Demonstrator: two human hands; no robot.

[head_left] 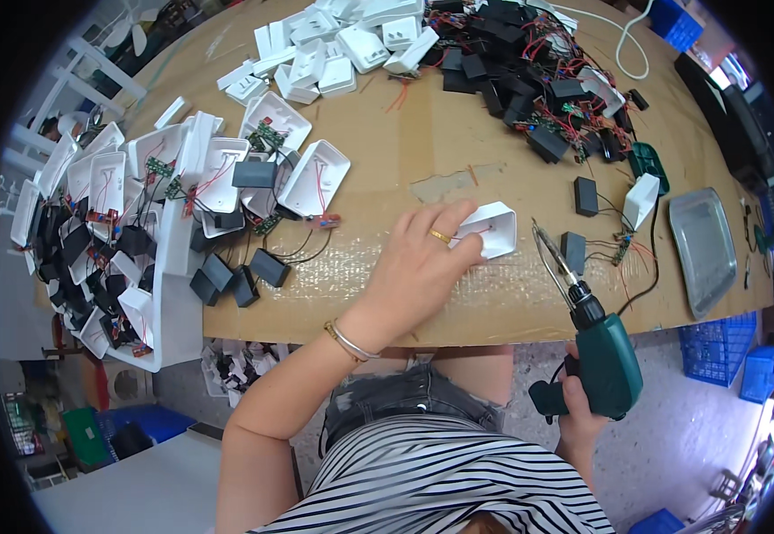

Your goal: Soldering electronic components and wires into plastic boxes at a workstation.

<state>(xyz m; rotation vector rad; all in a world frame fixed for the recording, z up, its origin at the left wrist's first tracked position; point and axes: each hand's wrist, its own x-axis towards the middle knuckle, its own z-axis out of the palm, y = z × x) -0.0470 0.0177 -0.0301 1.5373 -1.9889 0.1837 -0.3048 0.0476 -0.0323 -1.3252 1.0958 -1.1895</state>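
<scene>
My left hand (424, 264) is closed on a small white plastic housing (499, 233) at the middle of the table. Its open side faces up, and a thin red wire shows inside. My right hand (580, 416) grips the handle of a dark green soldering gun (608, 360). The gun's metal tip points up and away, just right of the housing and apart from it. Beside the tip lies a black rectangular block (572, 253), wired to a small green circuit board (621, 250). A white housing (641, 201) and another black block (585, 196) lie beyond.
White housings (362, 49) and black blocks with wired boards (529, 80) are heaped at the back. On the left, a white bin (178, 294) overflows with similar parts; more wired housings (314, 178) lie beside it. A metal tray (704, 254) and black cord (653, 280) are at right.
</scene>
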